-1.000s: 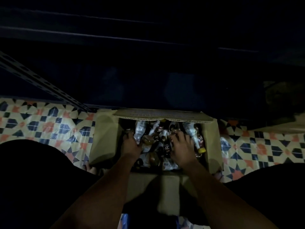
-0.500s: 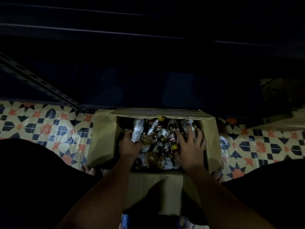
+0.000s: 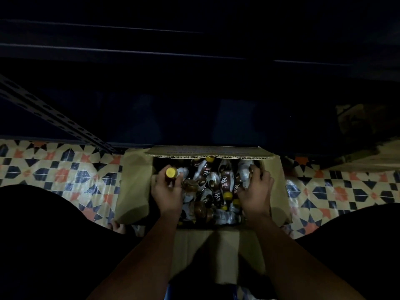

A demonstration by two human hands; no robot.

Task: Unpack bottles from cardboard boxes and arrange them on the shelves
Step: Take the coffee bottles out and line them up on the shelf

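Head view, dim: left grip (image 3: pixel 167 191) clutches yellow-capped bottle (image 3: pixel 171 175); right grip (image 3: pixel 255 191) clutches half-hidden bottle (image 3: pixel 245 173).

Open cardboard box (image 3: pixel 134 187), jumbled yellow-capped bottles (image 3: pixel 224 182), seemingly brown

We count one open cardboard box (image 3: pixel 134 187); a heap of bottles (image 3: pixel 224 182) too jumbled to number; five yellow caps (image 3: pixel 171 172) show; two hands.

very dim; light reaches only the cardboard box (image 3: pixel 134 187) and tiled floor (image 3: pixel 60 169); upper half near black, edges bowed.
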